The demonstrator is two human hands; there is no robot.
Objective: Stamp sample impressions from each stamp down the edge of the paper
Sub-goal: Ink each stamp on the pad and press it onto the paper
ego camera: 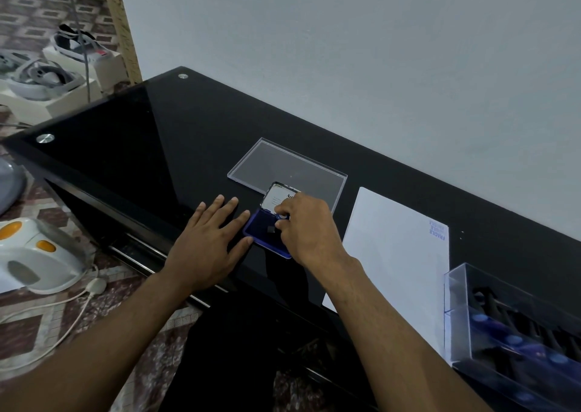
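Observation:
A blue ink pad (263, 232) lies open on the black glass table (132, 147), its lid (276, 196) tilted up behind it. My right hand (306, 226) pinches a small blue-handled stamp (283, 217) and holds it down on the pad's right side. My left hand (210, 237) lies flat on the table with fingers spread, its fingertips touching the pad's left edge. A white sheet of paper (396, 264) lies to the right, with blue impressions (437, 231) near its far right corner.
A clear plastic lid (283, 166) lies flat behind the ink pad. A clear box (515, 333) holding several blue-topped stamps stands at the right edge. A grey wall runs behind the table. The floor at the left holds headsets on white boxes and a white-and-orange appliance (34, 251).

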